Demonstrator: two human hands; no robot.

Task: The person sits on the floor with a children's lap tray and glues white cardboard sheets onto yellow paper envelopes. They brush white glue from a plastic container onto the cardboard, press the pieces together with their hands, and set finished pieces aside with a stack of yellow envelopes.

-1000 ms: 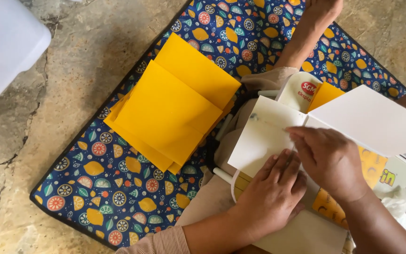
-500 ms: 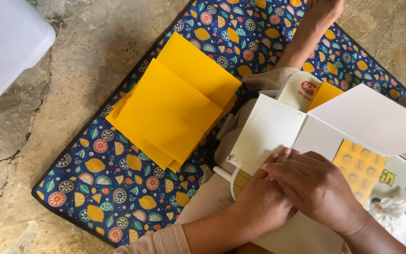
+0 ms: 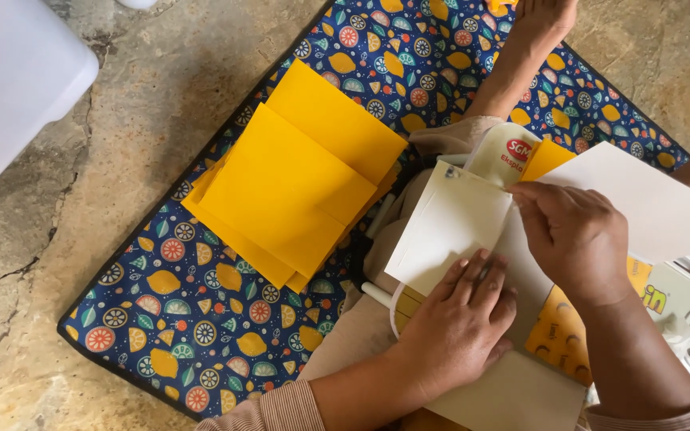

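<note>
While I sit on the ground looking down at my lap, a sheet of white card (image 3: 453, 231) lies across it, half folded. One flap lies flat under my left hand (image 3: 457, 327); the other flap (image 3: 640, 199) rises up and away to the right. My left hand lies palm down with the fingers (image 3: 485, 279) together and nearly straight, pressing the flat flap along the fold line. My right hand (image 3: 573, 239) sits just above it at the crease, fingers curled and pinching the card where the two flaps meet. I cannot tell how tightly, since the fingertips are hidden behind the knuckles.

As I judge it, this fold is under way but not yet pressed sharp, because the right flap stands up rather than lying flat. Under the card are more flat pieces, a pale one near my knees and a yellow printed one (image 3: 557, 331) touching my right wrist.

To my left, well apart from my hands, a stack of yellow folded envelopes (image 3: 297, 183) lies fanned on a dark blue mat printed with citrus slices (image 3: 201, 319). These look finished, so a good share of the work seems done, with the white piece in hand. My bare foot (image 3: 545, 16) rests at the mat's far end. Around the mat is a rough stone floor (image 3: 81, 239), with a white plastic container (image 3: 9, 88) at the upper left.
</note>
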